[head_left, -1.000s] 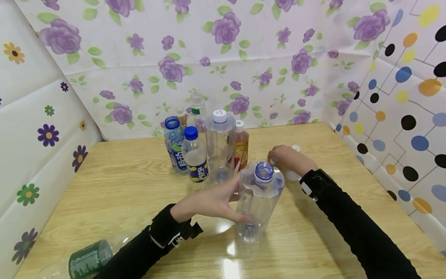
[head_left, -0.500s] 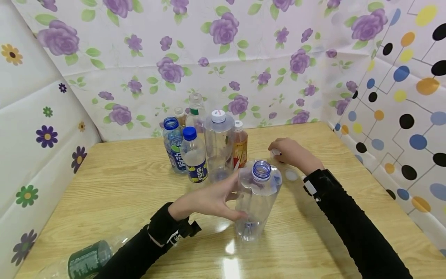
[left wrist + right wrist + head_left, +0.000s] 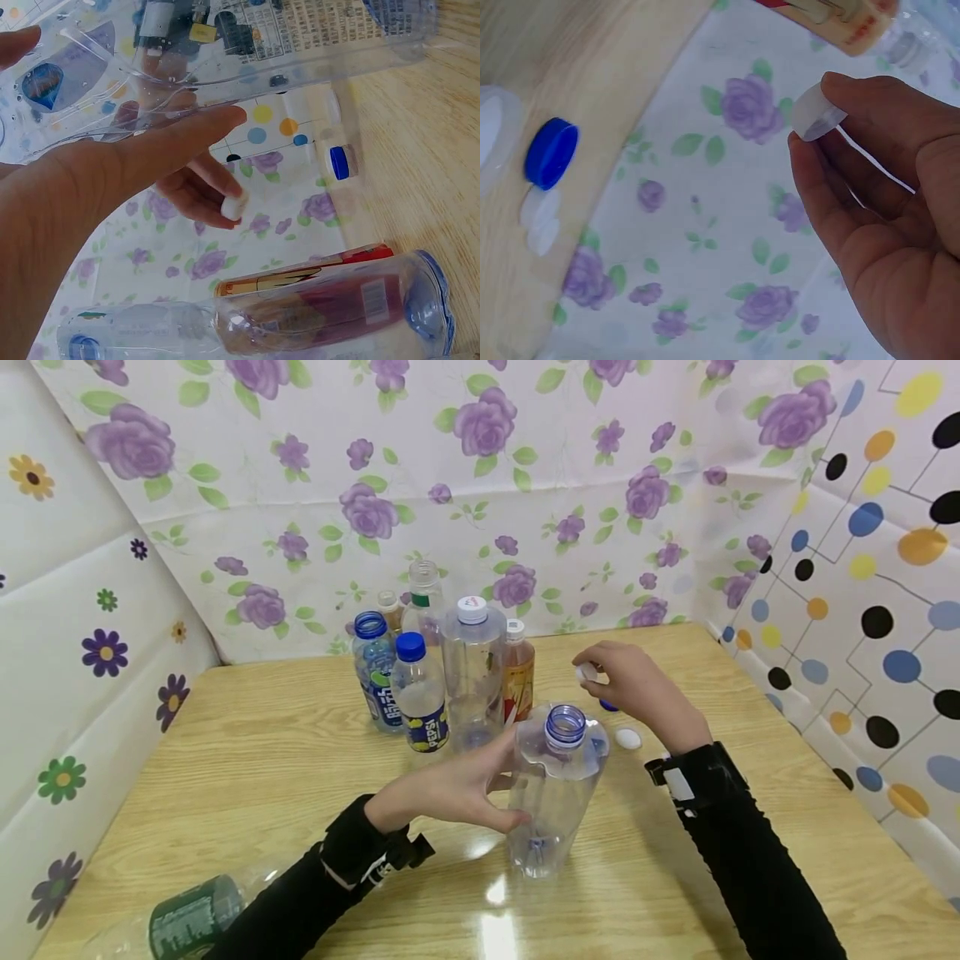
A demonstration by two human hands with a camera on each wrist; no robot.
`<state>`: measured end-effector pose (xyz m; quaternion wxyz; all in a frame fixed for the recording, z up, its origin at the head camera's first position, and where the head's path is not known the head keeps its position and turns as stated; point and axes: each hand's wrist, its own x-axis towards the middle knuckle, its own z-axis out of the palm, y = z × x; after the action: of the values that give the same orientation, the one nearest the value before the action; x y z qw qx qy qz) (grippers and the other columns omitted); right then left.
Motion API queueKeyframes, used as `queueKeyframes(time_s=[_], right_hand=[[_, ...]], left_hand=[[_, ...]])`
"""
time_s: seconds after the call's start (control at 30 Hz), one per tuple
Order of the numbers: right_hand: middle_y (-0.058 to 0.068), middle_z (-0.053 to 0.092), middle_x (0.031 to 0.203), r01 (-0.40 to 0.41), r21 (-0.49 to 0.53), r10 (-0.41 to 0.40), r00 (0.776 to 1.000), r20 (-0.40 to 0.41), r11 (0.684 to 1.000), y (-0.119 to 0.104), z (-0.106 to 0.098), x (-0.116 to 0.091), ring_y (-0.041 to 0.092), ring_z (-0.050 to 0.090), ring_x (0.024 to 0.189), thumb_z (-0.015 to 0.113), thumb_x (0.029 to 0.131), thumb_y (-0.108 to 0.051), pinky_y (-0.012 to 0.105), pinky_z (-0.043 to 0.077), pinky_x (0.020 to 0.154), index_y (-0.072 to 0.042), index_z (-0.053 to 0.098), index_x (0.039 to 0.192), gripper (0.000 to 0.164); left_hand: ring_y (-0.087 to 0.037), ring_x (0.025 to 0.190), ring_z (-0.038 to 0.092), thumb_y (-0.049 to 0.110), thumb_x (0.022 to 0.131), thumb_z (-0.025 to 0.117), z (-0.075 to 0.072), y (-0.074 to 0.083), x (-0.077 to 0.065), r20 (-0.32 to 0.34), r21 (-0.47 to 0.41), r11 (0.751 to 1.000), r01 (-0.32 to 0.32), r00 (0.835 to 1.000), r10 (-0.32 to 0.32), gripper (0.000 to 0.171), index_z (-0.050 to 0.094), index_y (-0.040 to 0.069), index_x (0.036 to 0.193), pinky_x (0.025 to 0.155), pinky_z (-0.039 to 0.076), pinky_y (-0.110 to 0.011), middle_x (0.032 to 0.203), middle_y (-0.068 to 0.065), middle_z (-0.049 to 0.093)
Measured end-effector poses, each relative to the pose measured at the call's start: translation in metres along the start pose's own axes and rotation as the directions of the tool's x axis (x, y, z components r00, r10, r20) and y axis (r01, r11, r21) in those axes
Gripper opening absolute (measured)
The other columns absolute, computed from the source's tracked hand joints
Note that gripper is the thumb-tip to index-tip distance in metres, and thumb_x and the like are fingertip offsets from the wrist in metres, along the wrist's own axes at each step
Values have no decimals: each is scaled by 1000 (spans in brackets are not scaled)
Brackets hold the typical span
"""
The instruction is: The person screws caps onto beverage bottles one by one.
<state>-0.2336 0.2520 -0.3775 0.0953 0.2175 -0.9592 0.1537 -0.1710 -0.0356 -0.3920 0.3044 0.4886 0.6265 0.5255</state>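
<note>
A large clear plastic bottle [image 3: 551, 802] with a bare blue-tinted neck stands on the table, leaning slightly in view. My left hand [image 3: 457, 789] grips its side, thumb in front and fingers behind. Beyond it, above the table, my right hand [image 3: 630, 685] pinches a white bottle cap [image 3: 587, 672] between thumb and fingertips; the right wrist view shows this cap [image 3: 816, 112] hollow and tilted. Below that hand lie a blue cap [image 3: 551, 154] and a white cap [image 3: 628, 739]. More white caps [image 3: 541, 217] show beside the blue one in the right wrist view.
Several bottles stand grouped at the back: a Pepsi bottle [image 3: 420, 702] with a blue cap, an open blue bottle [image 3: 377, 681], a tall clear capped bottle [image 3: 474, 677] and an orange-labelled bottle [image 3: 519, 672]. A green-labelled bottle [image 3: 195, 914] lies at the front left.
My right hand has risen off the table with the white cap, uncovering the blue cap beneath. My left hand keeps its grip on the clear bottle.
</note>
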Motion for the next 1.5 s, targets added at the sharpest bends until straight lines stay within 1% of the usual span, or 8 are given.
queueKeyframes(time_s=[0.33, 0.53, 0.63, 0.7, 0.87, 1.1, 1.23, 1.5], right_hand=[[13, 66, 114, 38, 142, -12, 984, -178, 989, -24, -14, -14, 31, 67, 103, 75, 92, -8, 46, 58, 92, -5, 65, 118, 28], [7, 67, 118, 234, 236, -130, 914, -385, 943, -45, -23, -26, 21, 67, 106, 77, 89, -1, 31, 57, 95, -6, 67, 122, 35], [8, 67, 118, 368, 358, -171, 862, -478, 858, -59, -31, -31, 18, 66, 108, 76, 85, 11, 28, 57, 96, -2, 67, 121, 39], [13, 65, 117, 449, 465, -181, 839, -513, 763, -68, -37, -35, 19, 64, 108, 73, 81, 21, 30, 58, 95, 3, 66, 119, 43], [18, 63, 114, 527, 659, -188, 836, -516, 537, -87, -49, -47, 23, 64, 107, 69, 76, 31, 31, 58, 94, 12, 63, 113, 42], [16, 62, 108, 570, 727, -217, 821, -528, 383, -96, -54, -57, 27, 63, 111, 75, 84, 13, 34, 56, 99, 17, 60, 102, 25], [15, 62, 106, 584, 722, -253, 812, -527, 370, -97, -54, -58, 27, 64, 109, 77, 85, 7, 31, 59, 94, 16, 61, 99, 23], [17, 62, 106, 598, 681, -346, 801, -488, 423, -97, -55, -58, 28, 65, 105, 77, 85, 7, 30, 62, 85, 9, 64, 95, 16]], left_hand=[[-29, 144, 40, -8, 83, 71, -1, 0, 0, -30, -5, 1000, 8, 1000, -8, 97, 13, 16, 157, 116, 41, -36, 157, -15, 31], [-30, 144, 41, -6, 84, 73, -1, 1, -2, -48, 1, 1000, 19, 999, -19, 100, 11, 17, 159, 116, 41, -37, 158, -14, 32], [-30, 142, 43, -4, 83, 74, 0, 1, -3, -70, 20, 999, 31, 997, -30, 101, 11, 18, 159, 116, 42, -39, 157, -14, 34], [-30, 140, 45, -3, 83, 76, 1, 2, -3, -87, 39, 998, 42, 995, -39, 103, 10, 19, 160, 114, 43, -38, 156, -13, 35], [-30, 138, 47, 1, 84, 79, 2, 3, -3, -124, 80, 995, 58, 991, -48, 107, 8, 22, 161, 109, 48, -32, 155, -12, 37], [-30, 139, 46, -2, 83, 78, 3, 2, -1, -126, 76, 996, 45, 991, -35, 108, 7, 23, 161, 109, 48, -32, 155, -12, 37], [-29, 140, 45, -2, 83, 77, 3, 0, -1, -119, 65, 997, 40, 992, -32, 104, 10, 20, 159, 109, 48, -34, 155, -13, 36], [-28, 139, 47, -2, 85, 76, 2, 1, 0, -119, 64, 998, 27, 993, -19, 103, 9, 20, 159, 108, 49, -32, 155, -13, 36]])
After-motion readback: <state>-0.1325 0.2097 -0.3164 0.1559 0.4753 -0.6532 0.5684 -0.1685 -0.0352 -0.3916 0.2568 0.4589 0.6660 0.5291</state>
